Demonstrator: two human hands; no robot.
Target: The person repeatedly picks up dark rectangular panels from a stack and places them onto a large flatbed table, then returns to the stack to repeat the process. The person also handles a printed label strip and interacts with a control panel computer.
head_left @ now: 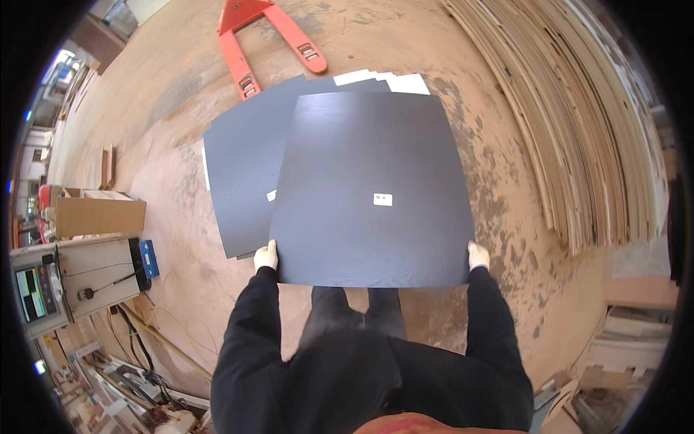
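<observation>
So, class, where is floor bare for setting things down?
Bare floor lies left of the red pallet jack, between the dark panels and brown box, and, stained, between the held panel and stacked boards. The lower left is crowded with cables.

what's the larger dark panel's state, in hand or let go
In hand: the left hand and right hand grip the dark panel at its opposite side edges.

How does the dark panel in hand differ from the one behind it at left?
The held panel is gripped by left hand and right hand; the rear panel by neither. The held panel shows nearly whole; the rear panel is partly hidden behind it. Both are dark.
</observation>
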